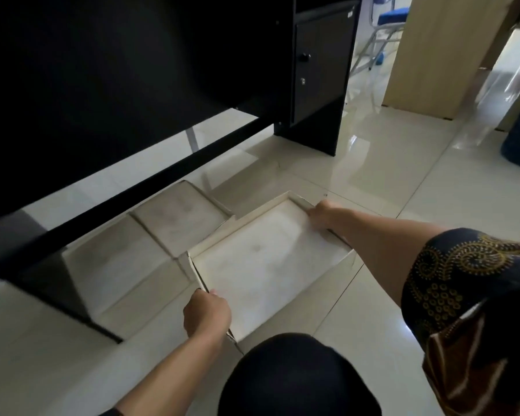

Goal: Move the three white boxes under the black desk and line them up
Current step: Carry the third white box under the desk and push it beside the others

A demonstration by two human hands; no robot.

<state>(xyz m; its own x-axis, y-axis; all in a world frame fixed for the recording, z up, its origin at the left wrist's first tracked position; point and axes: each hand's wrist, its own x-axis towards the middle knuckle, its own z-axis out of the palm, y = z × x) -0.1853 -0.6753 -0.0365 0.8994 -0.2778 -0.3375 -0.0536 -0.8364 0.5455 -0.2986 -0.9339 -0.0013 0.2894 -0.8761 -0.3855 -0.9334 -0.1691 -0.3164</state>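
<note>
- Left hand (207,314) is clamped on the near corner of the big open white box (267,262), fingers curled over its rim.
- Right hand (320,212) grips the far rim of that same box, fingers hooked over the edge.
- The box sits on the tiled floor (388,181) between both hands, just outside the black desk (102,70).
- Beyond the left hand, a second white box (177,220) touches the held one's far-left side.
- A third white box (114,262) lies farther left, beside the second, partly under the desk's crossbar (162,178).
</note>
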